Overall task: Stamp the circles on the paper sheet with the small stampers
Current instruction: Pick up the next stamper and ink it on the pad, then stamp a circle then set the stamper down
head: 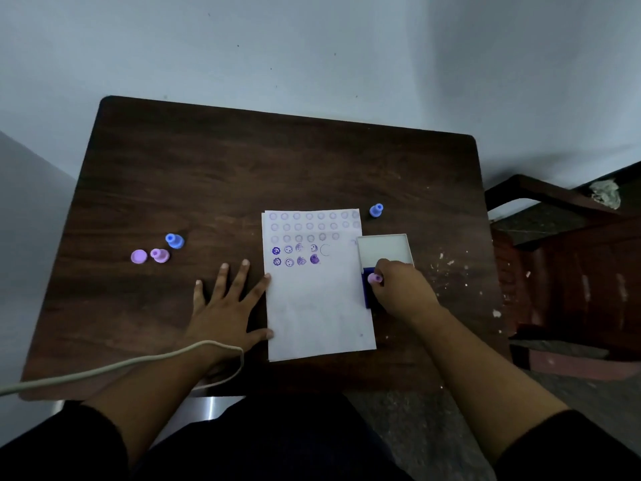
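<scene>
A white paper sheet [319, 307] lies on the dark wooden table [208, 168], with rows of faint circles at its top and two rows of purple stamped marks below them. My left hand [227, 307] lies flat with fingers spread, its fingertips on the sheet's left edge. My right hand [402, 289] grips a small pink stamper [374, 279] and holds it down on the blue ink pad [366, 289], just right of the sheet. The pad's white lid [383, 249] stands open behind it.
A blue stamper [376, 210] stands beyond the sheet's top right corner. On the left sit another blue stamper [174, 240], a pink stamper [159, 255] and a pink cap [138, 256]. A grey cable [121, 368] crosses my left forearm. A wooden chair [555, 244] stands to the right.
</scene>
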Motion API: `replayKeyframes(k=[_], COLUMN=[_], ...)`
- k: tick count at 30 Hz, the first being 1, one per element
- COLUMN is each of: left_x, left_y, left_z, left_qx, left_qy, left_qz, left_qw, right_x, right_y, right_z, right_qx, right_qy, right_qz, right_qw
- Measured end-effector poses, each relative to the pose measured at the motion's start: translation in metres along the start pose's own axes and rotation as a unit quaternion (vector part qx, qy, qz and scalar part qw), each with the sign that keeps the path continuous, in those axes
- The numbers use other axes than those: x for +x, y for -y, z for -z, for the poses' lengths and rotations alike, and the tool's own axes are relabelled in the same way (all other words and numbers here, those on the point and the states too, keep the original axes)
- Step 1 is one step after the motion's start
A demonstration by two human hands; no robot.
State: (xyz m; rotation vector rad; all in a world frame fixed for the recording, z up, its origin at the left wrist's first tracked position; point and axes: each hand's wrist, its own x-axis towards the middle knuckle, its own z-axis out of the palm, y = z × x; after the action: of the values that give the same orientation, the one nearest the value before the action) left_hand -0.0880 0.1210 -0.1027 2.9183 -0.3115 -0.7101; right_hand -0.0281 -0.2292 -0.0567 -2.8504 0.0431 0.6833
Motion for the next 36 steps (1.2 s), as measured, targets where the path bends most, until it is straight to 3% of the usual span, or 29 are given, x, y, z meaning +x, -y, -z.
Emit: replayKeyframes(k=[12,28,36], left_x=[0.002,0.001,0.000], left_y=[0.001,-0.002,0.001], left_z=[-0.004,0.004,0.012], left_qx=[0.006,0.017,0.022], left_qy=[0.006,0.018,0.023], left_qz=[0.003,-0.010,-0.014], left_qw=[1.000,1.000,0.999], right_x=[0.022,0.000,-0.005], right_y=[0.007,0.015,0.030], right_z=[0.012,0.018,0.026], right_qx=[-0.078,-0.037,0.040], right_qy=[0.098,0.064,-0.035], right_qz=[0.003,-0.010,0.005], right_qw=[0.992,0.997,0.999])
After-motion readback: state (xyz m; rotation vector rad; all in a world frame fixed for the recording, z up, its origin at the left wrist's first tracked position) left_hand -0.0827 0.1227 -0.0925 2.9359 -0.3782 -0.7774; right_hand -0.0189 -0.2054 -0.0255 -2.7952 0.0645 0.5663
